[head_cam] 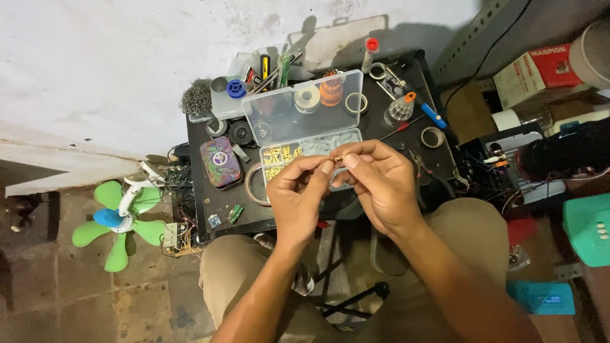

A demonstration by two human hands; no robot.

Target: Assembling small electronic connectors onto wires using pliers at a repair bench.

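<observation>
Person seated, tan trousers, knees either side of a small black work table [210, 209] against a pale wall. Green-bladed fan [121, 222] lies on the tiled floor to the left, well apart from the hands. On the table, a clear plastic compartment box [305, 108] with its lid stood open; through the lid show a white spool and an orange coil; the lower tray holds small yellow-gold parts on the left and pale grey bits on the right. Left of the box, a purple patterned tin [220, 161], and beside it a roll of tape [251, 184] partly hidden by the left hand. Wire-wool tip cleaner [196, 100] at the back left corner, small blue spool [236, 88] next to it. Right side of table: tape ring [433, 137], blue-handled tool [434, 116], clear bottle with orange cap [400, 109]. Left hand [295, 197] and right hand [378, 184] meet above the box's front edge, fingertips of both pinched onto one tiny gold-coloured metal part [338, 159]; it sits between thumbs and forefingers, just over the tray. Both hands closed around it, other fingers curled in. Part too small to tell its exact type.
</observation>
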